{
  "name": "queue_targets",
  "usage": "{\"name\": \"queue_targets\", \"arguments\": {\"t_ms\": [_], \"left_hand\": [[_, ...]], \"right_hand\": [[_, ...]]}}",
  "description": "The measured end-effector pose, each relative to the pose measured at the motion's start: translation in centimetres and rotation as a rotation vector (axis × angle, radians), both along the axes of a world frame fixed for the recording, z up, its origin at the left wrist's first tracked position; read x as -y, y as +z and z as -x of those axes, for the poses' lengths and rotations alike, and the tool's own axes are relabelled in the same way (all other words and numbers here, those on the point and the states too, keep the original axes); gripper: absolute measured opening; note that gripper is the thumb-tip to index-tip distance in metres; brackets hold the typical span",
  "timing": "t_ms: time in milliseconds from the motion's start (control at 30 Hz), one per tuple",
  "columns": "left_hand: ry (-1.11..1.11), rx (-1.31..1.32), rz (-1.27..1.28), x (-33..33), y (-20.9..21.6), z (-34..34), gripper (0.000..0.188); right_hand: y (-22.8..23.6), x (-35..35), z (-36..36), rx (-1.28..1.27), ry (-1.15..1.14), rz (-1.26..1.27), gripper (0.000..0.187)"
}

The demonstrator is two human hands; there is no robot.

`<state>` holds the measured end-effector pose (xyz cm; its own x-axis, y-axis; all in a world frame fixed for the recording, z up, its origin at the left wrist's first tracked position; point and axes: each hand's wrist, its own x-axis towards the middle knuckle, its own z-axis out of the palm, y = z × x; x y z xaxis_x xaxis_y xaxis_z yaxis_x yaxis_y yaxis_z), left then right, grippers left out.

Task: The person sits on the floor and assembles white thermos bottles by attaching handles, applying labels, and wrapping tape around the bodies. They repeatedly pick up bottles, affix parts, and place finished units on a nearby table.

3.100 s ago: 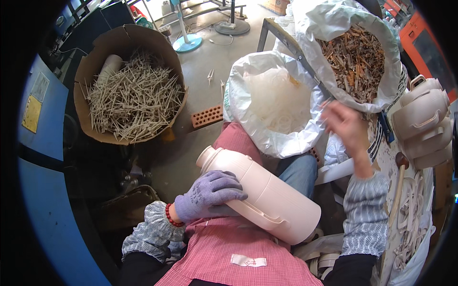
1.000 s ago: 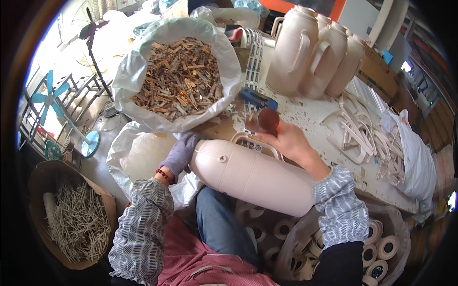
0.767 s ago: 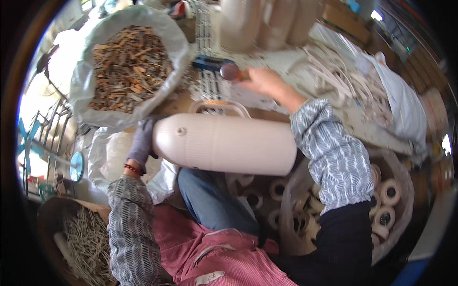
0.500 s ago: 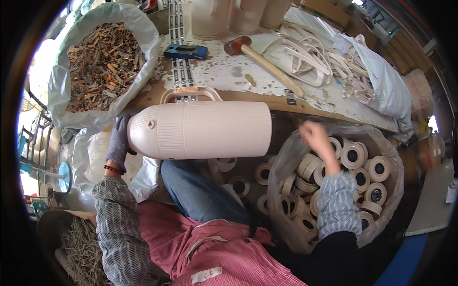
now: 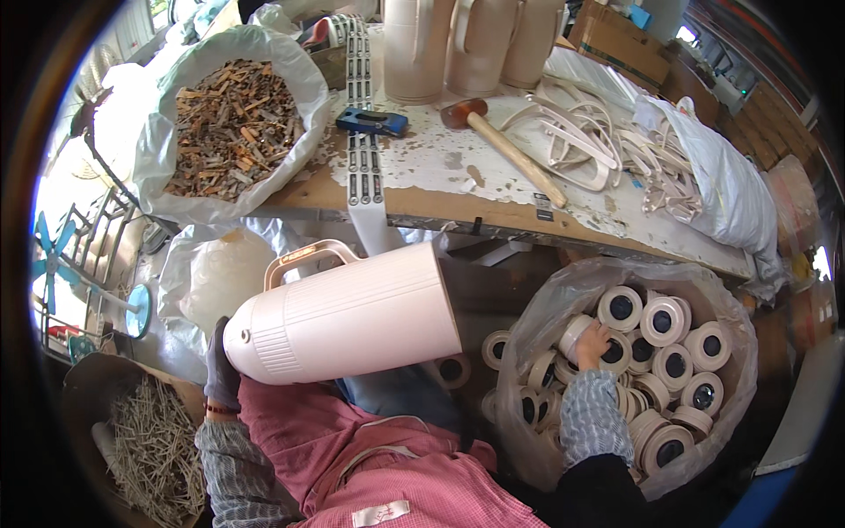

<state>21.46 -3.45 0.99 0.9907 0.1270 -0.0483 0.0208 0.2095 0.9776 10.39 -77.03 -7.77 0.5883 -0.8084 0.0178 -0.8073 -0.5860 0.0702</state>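
Note:
A pale pink thermos flask body [image 5: 352, 308] with a ribbed shoulder and a loop handle lies sideways across my lap. My left hand [image 5: 220, 365], in a grey glove, is closed round its narrow end at the left. To the right, my bare right hand [image 5: 595, 345] reaches into a clear plastic bag [image 5: 735, 387] of round cream caps with dark centres. Its fingers are closed on one tilted cap [image 5: 576, 334] near the top of the heap. The undersides of both hands are hidden.
On the worn white bench [image 5: 431, 172] are a mallet [image 5: 506, 154], a blue tool [image 5: 371, 121], a strip of metal clips [image 5: 363, 167], loose handles [image 5: 572, 132] and upright flask bodies [image 5: 414, 53]. A sack of wooden slips [image 5: 233, 132] and a box of nail-like pieces [image 5: 154, 453] stand left.
The flask body has come down toward my lap, away from the bench edge, and tilted. My right hand has gone down into the bag and taken hold of a cap.

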Motion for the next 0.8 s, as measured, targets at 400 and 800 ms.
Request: {"name": "queue_targets", "arguments": {"t_ms": [400, 800], "left_hand": [[-0.046, -0.031, -0.550, 0.3, 5.0, 8.2, 0.037], [0.225, -0.203, -0.659, 3.6, 9.1, 10.6, 0.026]], "right_hand": [[-20.5, -20.0, -5.9, 0.219, 0.326, -0.745, 0.035], [-31.5, -19.3, -4.6, -0.407, 0.406, -0.928, 0.051]]}}
